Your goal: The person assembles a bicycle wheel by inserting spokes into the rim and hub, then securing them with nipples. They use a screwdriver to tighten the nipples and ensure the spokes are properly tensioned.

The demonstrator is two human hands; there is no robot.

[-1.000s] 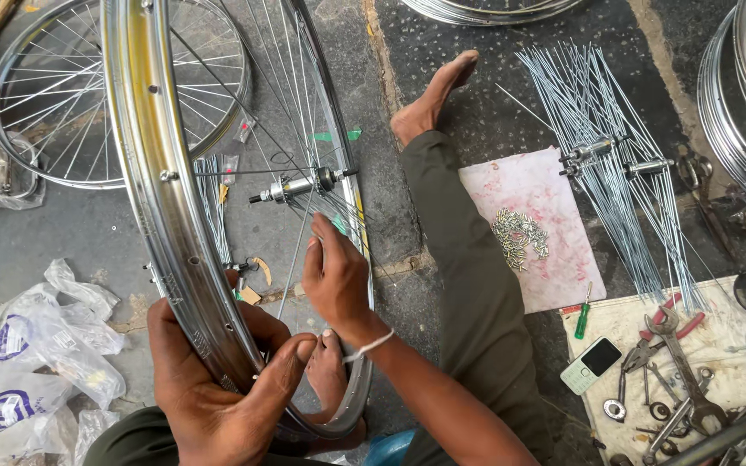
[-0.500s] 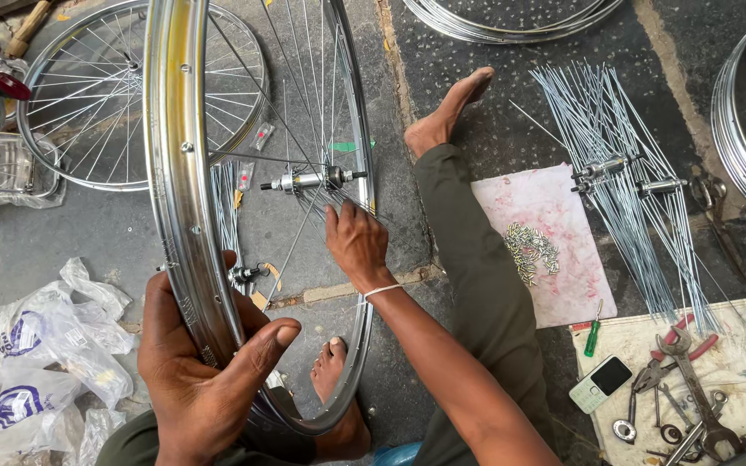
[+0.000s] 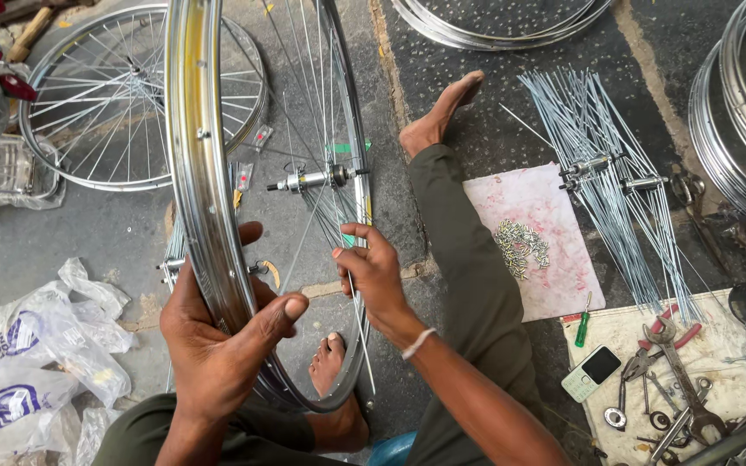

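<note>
Lying at the far left on the floor are crumpled plastic bags [image 3: 41,345], and behind them a finished wheel [image 3: 123,103] lies flat. Next comes the rim [image 3: 200,173], standing on edge between the person's legs, shiny steel with a yellowish inner channel, its hub [image 3: 312,179] hanging mid-air on a few thin spokes. The left hand [image 3: 218,345] wraps the rim's lower arc, fingers closed round it and thumb across the channel. The right hand [image 3: 373,272] pinches one spoke [image 3: 357,319] between thumb and fingertips, the other fingers loosely curled. As I judge it, the half-laced rim could tip or twist if the left grip slackens, and the thin spoke could bend or slip from its hole under a sideways pull. Further right a pink sheet [image 3: 554,267] carries a heap of nipples [image 3: 520,246], then loose spokes [image 3: 623,198] fan out, with tools [image 3: 675,380] beyond.
</note>
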